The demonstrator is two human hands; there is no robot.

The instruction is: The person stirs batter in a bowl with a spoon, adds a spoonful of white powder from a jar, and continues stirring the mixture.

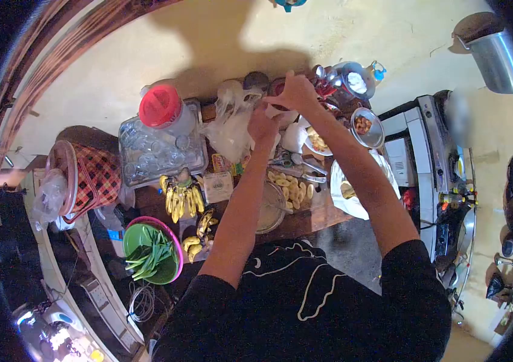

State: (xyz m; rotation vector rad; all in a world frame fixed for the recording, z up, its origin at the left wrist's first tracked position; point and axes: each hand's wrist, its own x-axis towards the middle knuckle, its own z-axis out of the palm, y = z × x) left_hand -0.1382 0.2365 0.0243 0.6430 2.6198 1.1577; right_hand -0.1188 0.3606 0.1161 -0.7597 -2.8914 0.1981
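Note:
At the back of the crowded table, my left hand (pixel 262 125) is closed, its fingers curled on thin white plastic that appears to be part of a plastic bag (pixel 227 134). Just above and right of it is my right hand (pixel 297 95), its thumb and forefinger spread apart and nothing plain between them. A dark red container (pixel 277 88) shows partly behind that hand. Below my forearms are peeled bananas (pixel 292 188) on a board, a knife (pixel 312 177) and a bowl of pale batter (pixel 271 208), partly hidden by my left arm.
Left stand a tray of glasses (pixel 153 154), a red-lidded tub (pixel 160 106), unpeeled bananas (pixel 182 199) and a green basin (pixel 169 274) with leaves. Right are a bowl of chopped food (pixel 364 125), a white-lined plate (pixel 353 208) and a stove (pixel 434 133).

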